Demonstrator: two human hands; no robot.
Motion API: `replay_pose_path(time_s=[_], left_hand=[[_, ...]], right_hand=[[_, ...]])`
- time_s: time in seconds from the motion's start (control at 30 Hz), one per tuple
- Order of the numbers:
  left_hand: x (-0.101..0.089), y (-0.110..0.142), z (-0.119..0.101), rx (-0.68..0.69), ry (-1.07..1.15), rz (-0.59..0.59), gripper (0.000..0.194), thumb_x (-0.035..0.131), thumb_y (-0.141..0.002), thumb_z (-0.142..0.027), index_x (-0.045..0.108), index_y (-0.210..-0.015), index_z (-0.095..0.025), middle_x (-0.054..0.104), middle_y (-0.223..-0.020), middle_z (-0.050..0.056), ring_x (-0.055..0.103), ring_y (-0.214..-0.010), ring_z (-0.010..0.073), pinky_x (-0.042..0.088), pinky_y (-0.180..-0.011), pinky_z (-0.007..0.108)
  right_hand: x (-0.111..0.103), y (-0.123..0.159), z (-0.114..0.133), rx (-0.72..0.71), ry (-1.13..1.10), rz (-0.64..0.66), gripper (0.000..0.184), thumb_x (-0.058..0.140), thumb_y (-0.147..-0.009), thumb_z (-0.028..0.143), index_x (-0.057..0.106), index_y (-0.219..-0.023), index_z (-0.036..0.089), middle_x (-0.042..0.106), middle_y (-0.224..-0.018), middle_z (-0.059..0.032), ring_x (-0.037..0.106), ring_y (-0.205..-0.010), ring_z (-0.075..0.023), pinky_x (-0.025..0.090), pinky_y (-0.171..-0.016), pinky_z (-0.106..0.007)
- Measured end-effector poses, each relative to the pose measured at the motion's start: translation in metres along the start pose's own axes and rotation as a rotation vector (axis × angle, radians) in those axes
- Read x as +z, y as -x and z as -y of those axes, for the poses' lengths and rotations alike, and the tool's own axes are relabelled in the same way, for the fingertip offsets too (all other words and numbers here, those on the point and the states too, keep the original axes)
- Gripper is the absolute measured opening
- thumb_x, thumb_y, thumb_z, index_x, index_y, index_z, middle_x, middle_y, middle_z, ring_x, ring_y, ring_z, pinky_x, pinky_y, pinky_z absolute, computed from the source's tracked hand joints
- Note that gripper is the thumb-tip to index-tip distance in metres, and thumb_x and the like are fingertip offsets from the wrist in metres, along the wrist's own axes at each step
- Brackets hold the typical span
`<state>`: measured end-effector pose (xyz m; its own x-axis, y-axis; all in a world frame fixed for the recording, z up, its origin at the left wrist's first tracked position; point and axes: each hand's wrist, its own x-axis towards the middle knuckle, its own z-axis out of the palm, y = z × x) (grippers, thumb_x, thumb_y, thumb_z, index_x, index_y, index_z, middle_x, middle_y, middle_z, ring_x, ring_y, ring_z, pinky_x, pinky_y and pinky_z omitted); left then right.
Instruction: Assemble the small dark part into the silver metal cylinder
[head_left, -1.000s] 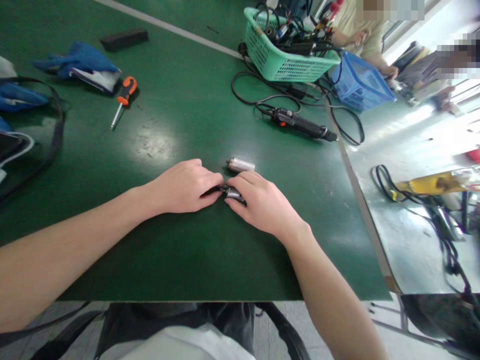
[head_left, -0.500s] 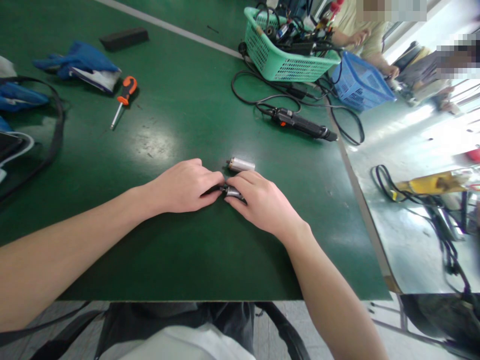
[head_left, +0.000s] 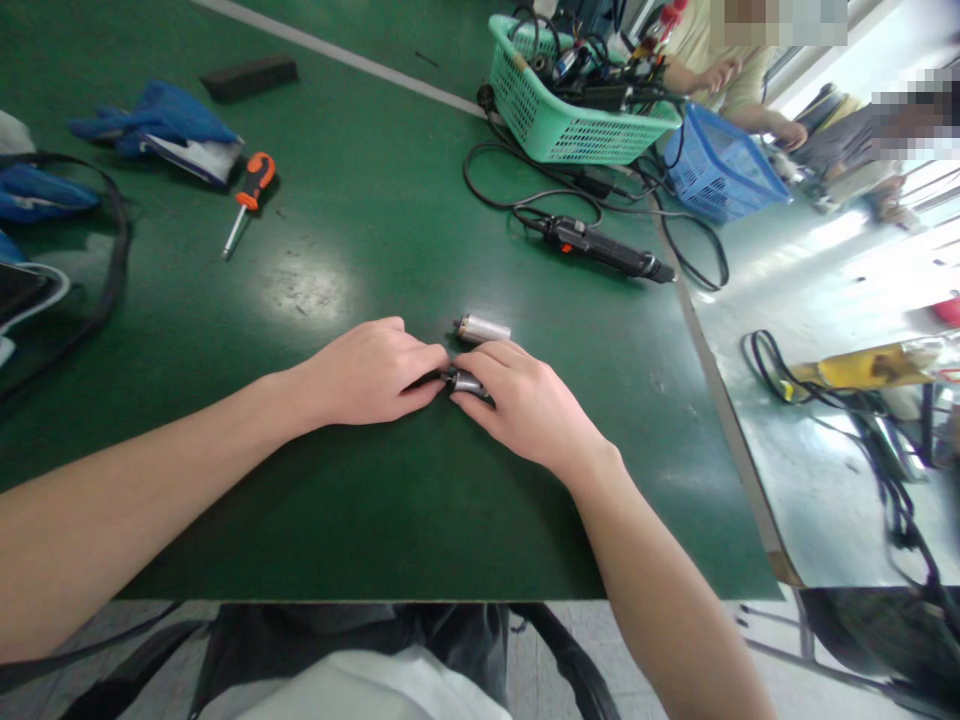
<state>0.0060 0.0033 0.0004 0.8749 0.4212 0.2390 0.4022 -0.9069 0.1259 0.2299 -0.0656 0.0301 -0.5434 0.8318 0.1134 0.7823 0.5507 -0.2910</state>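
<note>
Close to the table's front, my right hand (head_left: 525, 400) is closed round a small silver motor (head_left: 469, 383), thumb on the near side and fingers over the far side. My left hand (head_left: 375, 375) meets it from the left, thumb and forefinger pinched at the motor's dark narrow end. The fingertips hide exactly what they grip there. A second silver motor (head_left: 486, 329) lies on its side just beyond my right fingers, its dark end pointing left.
The green table (head_left: 360, 510) carries an orange-and-black screwdriver (head_left: 252, 190), a black block (head_left: 251, 78) and a blue bundle (head_left: 161, 130). A corded electric screwdriver (head_left: 607, 250) lies before a filled green basket (head_left: 585, 125). Beside it stands a blue basket (head_left: 724, 170), near a co-worker's hands.
My hands and both motors stay almost where they were; the held motor seems barely turned. At the far right, a co-worker's hand has shifted slightly.
</note>
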Motion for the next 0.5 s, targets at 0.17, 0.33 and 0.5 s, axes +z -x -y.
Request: replay_pose_path(time_s=[0.17,0.33,0.5], left_hand=[[-0.0002,0.0012,0.0007,0.015,-0.004,-0.010,0.029,0.045,-0.104,-0.034,0.068,-0.092,-0.019,0.071,-0.076,0.002,0.064,-0.066,0.0190,0.042,-0.071,0.036],[-0.0004,0.0002,0.0007,0.014,0.001,-0.008,0.030,0.045,-0.104,-0.034,0.068,-0.092,-0.019,0.071,-0.076,0.002,0.064,-0.066,0.0186,0.042,-0.072,0.036],[-0.0011,-0.0001,0.0004,0.012,0.017,-0.004,0.030,0.046,-0.104,-0.033,0.070,-0.094,-0.018,0.072,-0.077,0.003,0.064,-0.067,0.0188,0.042,-0.072,0.036]], right_hand=[[0.0011,-0.0005,-0.0014,-0.012,-0.008,-0.002,0.018,0.057,-0.104,0.029,0.066,-0.112,0.016,0.069,-0.113,-0.0130,0.063,-0.109,-0.0286,0.054,-0.095,-0.043],[0.0014,-0.0006,-0.0017,-0.015,-0.006,-0.010,0.019,0.057,-0.104,0.030,0.066,-0.112,0.015,0.069,-0.112,-0.0133,0.063,-0.108,-0.0287,0.053,-0.095,-0.043],[0.0019,-0.0006,-0.0021,-0.007,-0.013,-0.019,0.019,0.058,-0.103,0.031,0.066,-0.114,0.017,0.069,-0.112,-0.0123,0.064,-0.108,-0.0283,0.054,-0.094,-0.042]])
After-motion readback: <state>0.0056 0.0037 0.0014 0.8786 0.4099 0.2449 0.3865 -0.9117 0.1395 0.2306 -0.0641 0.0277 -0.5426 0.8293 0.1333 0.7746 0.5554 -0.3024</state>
